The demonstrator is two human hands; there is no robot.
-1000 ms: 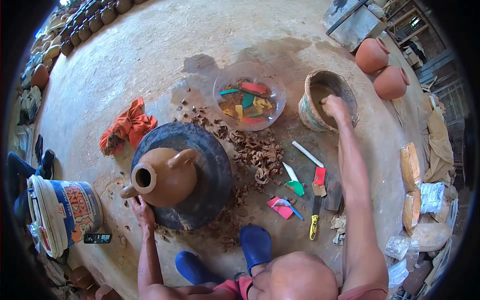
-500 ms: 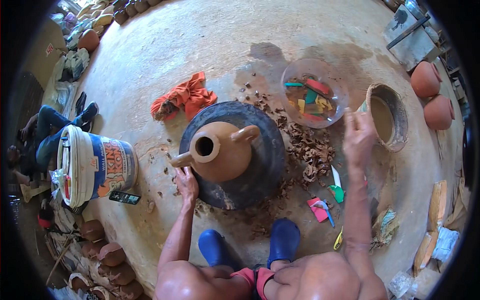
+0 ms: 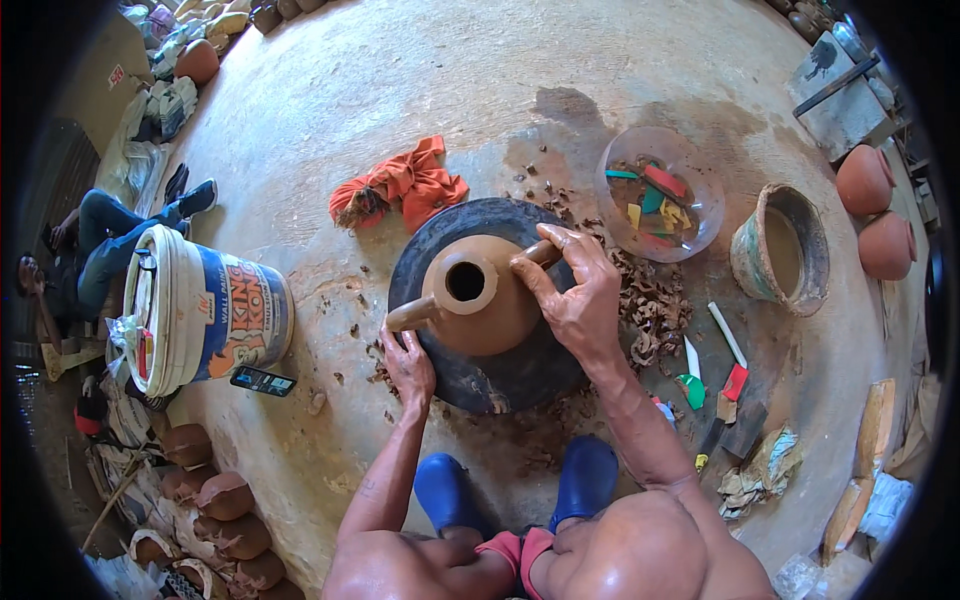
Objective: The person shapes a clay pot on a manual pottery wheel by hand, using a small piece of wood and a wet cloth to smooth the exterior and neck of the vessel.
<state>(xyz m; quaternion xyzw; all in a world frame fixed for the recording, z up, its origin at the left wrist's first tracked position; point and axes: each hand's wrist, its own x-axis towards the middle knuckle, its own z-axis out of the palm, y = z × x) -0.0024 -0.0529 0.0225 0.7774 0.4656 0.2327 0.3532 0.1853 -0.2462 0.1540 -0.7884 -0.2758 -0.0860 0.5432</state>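
Observation:
A brown clay pot (image 3: pixel 475 330) with a round open mouth stands on a dark round turntable (image 3: pixel 500 390) in front of me. It has a spout-like arm (image 3: pixel 411 313) on its left and a stubby handle (image 3: pixel 540 255) on its right. My right hand (image 3: pixel 583 295) has thumb and fingers round that handle, gripping it. Below the left arm, my left hand (image 3: pixel 408 365) rests at the turntable's left edge, fingers stretched and apart, holding nothing.
Clay shavings (image 3: pixel 655 310) litter the floor at right, near a clear basin (image 3: pixel 712 220) of coloured tools and a tub (image 3: pixel 755 255) of murky water. Left are a paint bucket (image 3: pixel 190 310), a phone (image 3: pixel 263 380) and a seated person (image 3: pixel 105 240). An orange cloth (image 3: pixel 425 185) lies beyond.
My right hand has come left from beside the water tub and taken hold of the pot's right handle. My left hand stays by the turntable's edge. The whole view has shifted slightly.

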